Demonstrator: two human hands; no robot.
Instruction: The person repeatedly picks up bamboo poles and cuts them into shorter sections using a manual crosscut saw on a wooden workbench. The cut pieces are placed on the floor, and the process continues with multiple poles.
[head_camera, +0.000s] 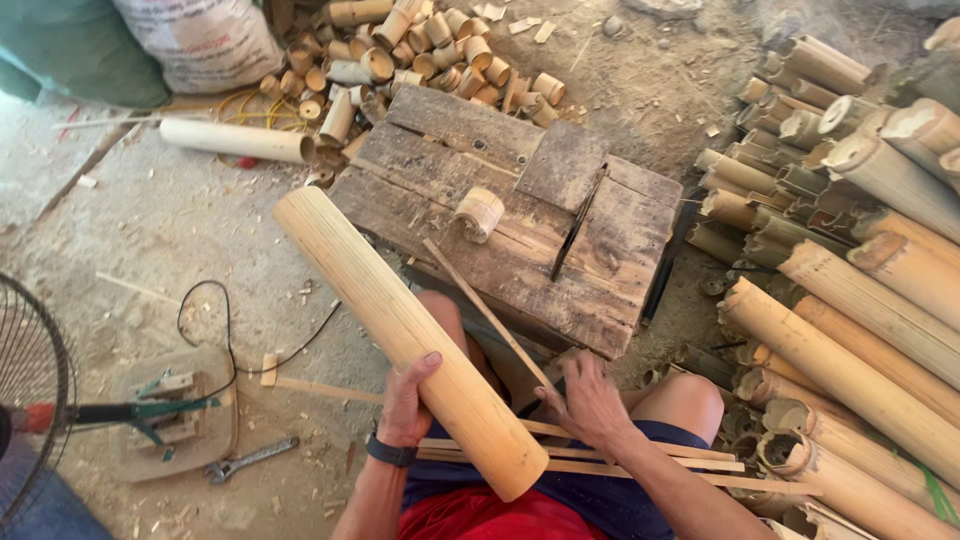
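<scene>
Gripping a peeled bamboo section (400, 325), the left hand (408, 400) wraps it near its lower end, slanting it over the lap.
Right hand (592, 402), fingers spread, rests on thin slats (640, 462) across the thighs, steadying them; beyond sits a wooden block (520, 225) bearing a short ring (479, 213) and dark blade (577, 225).

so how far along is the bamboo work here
Done, by the look of it: a heap of short cut bamboo rings behind the weathered wooden block, one ring lying on it. In hand: the left hand grips a long smooth pale bamboo tube; the right hand rests on thin bamboo slats across the lap. Left: a big stack of rough uncut bamboo poles.
</scene>
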